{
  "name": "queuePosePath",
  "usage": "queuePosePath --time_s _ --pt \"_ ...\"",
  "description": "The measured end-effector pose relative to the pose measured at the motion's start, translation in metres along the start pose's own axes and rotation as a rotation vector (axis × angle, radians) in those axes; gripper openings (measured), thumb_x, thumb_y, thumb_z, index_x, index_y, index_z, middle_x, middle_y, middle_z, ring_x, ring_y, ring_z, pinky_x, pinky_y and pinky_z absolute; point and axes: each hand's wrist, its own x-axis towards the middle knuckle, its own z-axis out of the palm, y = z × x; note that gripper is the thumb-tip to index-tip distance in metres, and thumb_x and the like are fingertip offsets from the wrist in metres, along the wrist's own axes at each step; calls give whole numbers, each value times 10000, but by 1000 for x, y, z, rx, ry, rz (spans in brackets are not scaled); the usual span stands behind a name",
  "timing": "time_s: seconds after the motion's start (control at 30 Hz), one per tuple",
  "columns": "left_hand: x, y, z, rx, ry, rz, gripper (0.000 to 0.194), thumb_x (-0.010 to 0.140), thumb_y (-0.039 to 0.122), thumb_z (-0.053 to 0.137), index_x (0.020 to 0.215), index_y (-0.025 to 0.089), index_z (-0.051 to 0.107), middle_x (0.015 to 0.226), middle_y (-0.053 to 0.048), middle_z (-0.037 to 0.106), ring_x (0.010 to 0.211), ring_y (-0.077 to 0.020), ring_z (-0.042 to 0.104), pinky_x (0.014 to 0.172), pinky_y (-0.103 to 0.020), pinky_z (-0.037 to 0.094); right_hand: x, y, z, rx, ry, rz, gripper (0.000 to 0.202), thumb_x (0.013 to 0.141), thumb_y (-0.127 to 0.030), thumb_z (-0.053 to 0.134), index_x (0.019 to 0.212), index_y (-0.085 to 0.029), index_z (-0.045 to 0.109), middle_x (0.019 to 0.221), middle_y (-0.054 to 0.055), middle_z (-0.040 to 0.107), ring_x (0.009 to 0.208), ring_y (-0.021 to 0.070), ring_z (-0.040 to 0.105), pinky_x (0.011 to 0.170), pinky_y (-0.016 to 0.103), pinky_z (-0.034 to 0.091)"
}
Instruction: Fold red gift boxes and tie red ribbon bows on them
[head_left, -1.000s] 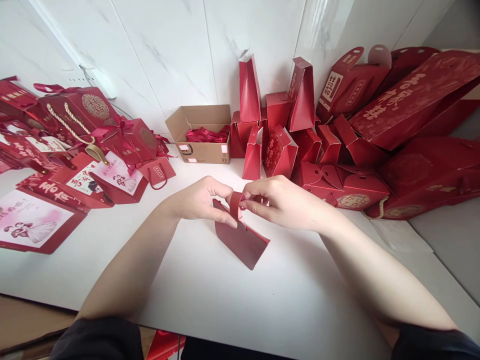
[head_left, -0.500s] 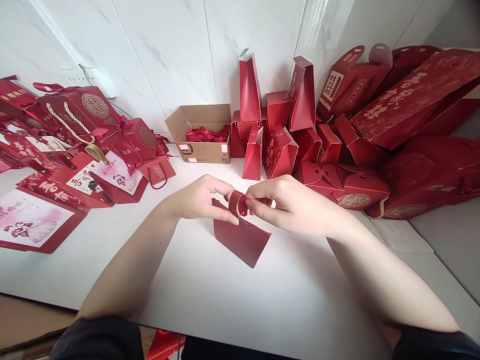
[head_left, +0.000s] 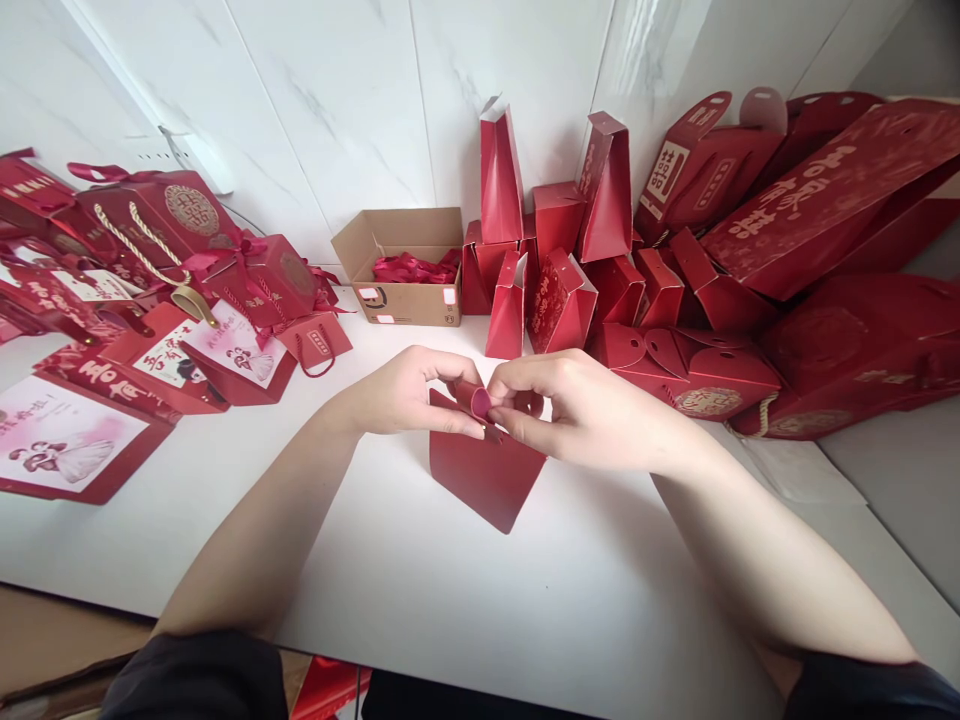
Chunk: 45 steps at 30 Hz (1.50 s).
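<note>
At the middle of the table a small red gift box (head_left: 486, 485) stands tilted toward me, its top edge partly behind my fingers. Above it curls a red strap (head_left: 475, 398), bent into a loop. My left hand (head_left: 401, 392) is closed on the loop's left side, thumb low and fingers behind. From the right, my right hand (head_left: 574, 405) pinches the strap's other side between thumb and index finger. A small metallic stud shows beside the left thumb tip. The strap's ends are hidden by my fingers.
Behind my hands sits an open cardboard box (head_left: 412, 303) holding red ribbons (head_left: 416, 268). Red gift boxes (head_left: 562, 300) are stacked along the wall to the right. Decorated red boxes and bags (head_left: 247, 345) crowd the left side of the white table (head_left: 480, 620).
The strap loop has turned, so its opening now faces me more. My right hand has shifted slightly left, closer to the left hand. The box has barely moved.
</note>
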Motion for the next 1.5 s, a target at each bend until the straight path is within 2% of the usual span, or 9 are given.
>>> queuePosePath --time_s 0.13,0.4,0.57,1.03,1.13,1.23,1.3,1.4,1.5 --pt "-1 2 2 80 64 35 147 782 329 744 825 188 750 840 -37 718 773 -151 660 689 -230 539 1 2 -2 -14 51 12 149 883 -136 504 813 -186 627 764 -4 650 645 112 542 599 235 404" --pt "6 -5 11 284 422 86 209 821 374 699 804 171 748 840 -52 727 807 -185 660 739 -281 516 10 24 -1 -70 238 79 101 894 -244 562 831 -183 613 818 13 646 709 131 549 642 251 401" --pt "8 -5 11 279 387 35 186 808 354 708 864 177 732 899 -37 735 852 -189 664 793 -293 512 13 30 1 -50 243 87 110 896 -230 545 842 -179 625 825 17 661 703 132 555 644 254 401" --pt "7 -5 11 326 386 64 137 834 305 670 785 182 708 767 -10 705 730 -158 630 679 -259 482 12 32 2 -214 198 39 40 851 -197 549 841 -181 584 831 32 653 701 152 560 636 269 387" --pt "9 -5 15 383 444 79 94 839 278 662 810 190 678 819 -10 695 783 -166 623 712 -272 471 14 34 7 -260 273 42 29 827 -211 573 816 -185 582 817 28 650 681 147 549 617 264 380" --pt "9 -3 22 539 669 75 115 800 250 700 877 198 633 933 -28 675 888 -194 603 788 -308 459 19 37 16 -293 414 92 52 812 -231 587 787 -189 570 787 24 640 654 143 531 614 265 385" --pt "8 -1 27 701 774 30 113 806 259 696 814 195 603 880 -32 652 877 -212 588 793 -334 443 22 39 23 -297 476 131 74 818 -246 580 772 -189 564 767 24 634 650 146 537 617 268 394" --pt "4 2 35 804 746 -53 118 871 272 616 786 189 614 812 -43 649 861 -236 600 776 -355 441 24 42 30 -294 525 166 93 839 -266 567 787 -189 575 786 34 646 662 157 562 612 274 404" --pt "1 7 40 541 630 -102 152 919 301 540 916 198 652 896 -39 693 839 -209 641 717 -313 480 22 39 30 -263 524 167 118 876 -285 555 828 -188 601 818 48 661 678 167 580 605 277 402"
